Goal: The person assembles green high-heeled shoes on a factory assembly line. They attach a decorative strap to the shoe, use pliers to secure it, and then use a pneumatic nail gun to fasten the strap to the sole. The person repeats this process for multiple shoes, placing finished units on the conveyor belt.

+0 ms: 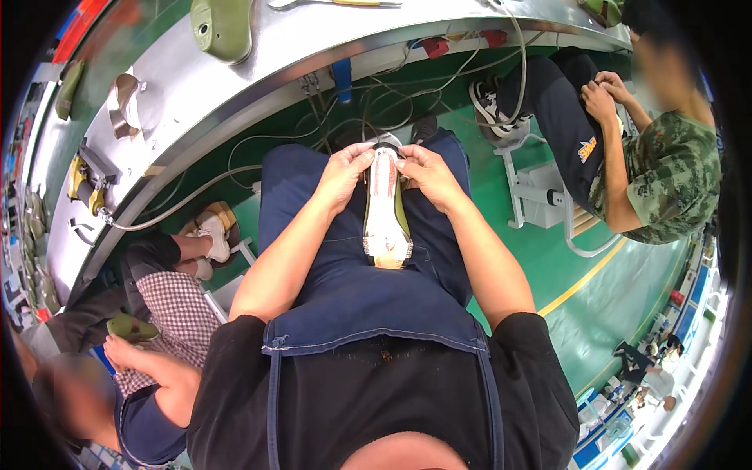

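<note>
A shoe on an olive-green last [386, 219] lies sole-up on my lap, over a dark blue apron [345, 290]. Its white insole faces me, toe end pointing away. My left hand [345, 172] grips the far end of the shoe from the left side. My right hand [427, 174] pinches the same end from the right, fingers curled over the edge. Both forearms reach down from my shoulders to the shoe.
A curved metal workbench [235, 86] runs across the top, holding an olive-green last [222, 27], a hand tool [337, 3] and yellow clamps [82, 184]. Cables hang beneath it. A person in camouflage sits at right [674, 172]; another in checked trousers sits at left [168, 313]. Green floor.
</note>
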Tool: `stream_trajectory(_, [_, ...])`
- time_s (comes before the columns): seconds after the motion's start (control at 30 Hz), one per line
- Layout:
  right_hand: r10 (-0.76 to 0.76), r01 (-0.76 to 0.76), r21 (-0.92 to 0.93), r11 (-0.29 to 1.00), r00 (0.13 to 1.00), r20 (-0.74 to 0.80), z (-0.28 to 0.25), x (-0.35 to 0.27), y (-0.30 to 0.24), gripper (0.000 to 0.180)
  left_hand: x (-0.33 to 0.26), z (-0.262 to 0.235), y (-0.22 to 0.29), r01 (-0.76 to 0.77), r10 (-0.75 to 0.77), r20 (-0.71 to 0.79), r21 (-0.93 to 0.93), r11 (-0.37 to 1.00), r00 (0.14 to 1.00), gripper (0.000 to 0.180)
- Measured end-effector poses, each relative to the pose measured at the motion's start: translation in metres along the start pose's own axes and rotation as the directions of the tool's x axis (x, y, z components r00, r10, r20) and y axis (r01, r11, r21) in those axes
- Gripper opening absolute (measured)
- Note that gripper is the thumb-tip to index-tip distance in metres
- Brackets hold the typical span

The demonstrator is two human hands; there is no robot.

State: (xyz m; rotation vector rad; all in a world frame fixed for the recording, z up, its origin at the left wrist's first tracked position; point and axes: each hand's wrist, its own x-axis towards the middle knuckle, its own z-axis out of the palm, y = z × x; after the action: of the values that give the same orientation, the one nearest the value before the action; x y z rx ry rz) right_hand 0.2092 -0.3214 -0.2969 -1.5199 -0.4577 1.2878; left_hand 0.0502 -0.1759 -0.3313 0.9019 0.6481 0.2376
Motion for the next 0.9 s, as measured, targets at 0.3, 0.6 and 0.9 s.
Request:
stream_trajectory(0.3, [-0.278, 0.252, -0.248, 0.935, 0.958, -0.076, 0.001, 0.015, -0.001, 0.041, 0.006, 0.008, 0.030, -0.118, 0.103, 0.065, 0.326, 0.938, 0.993, 0.036])
stream_trajectory(0.6, [-0.404, 0.292, -0.423, 0.858, 0.892, -0.201, 0.017, 0.016, -0.010, 0.033, 0.011, 0.004, 0.045, -0.339, 0.281, 0.208, 0.739, 0.582, 0.937, 0.041])
stream_trajectory(0.9, [-0.461, 0.299, -0.541, 0.786, 0.866, -0.191, 0.023, 0.014, -0.023, 0.031, 0.017, -0.002, 0.049, -0.327, 0.204, 0.266, 0.594, 0.735, 0.942, 0.042])
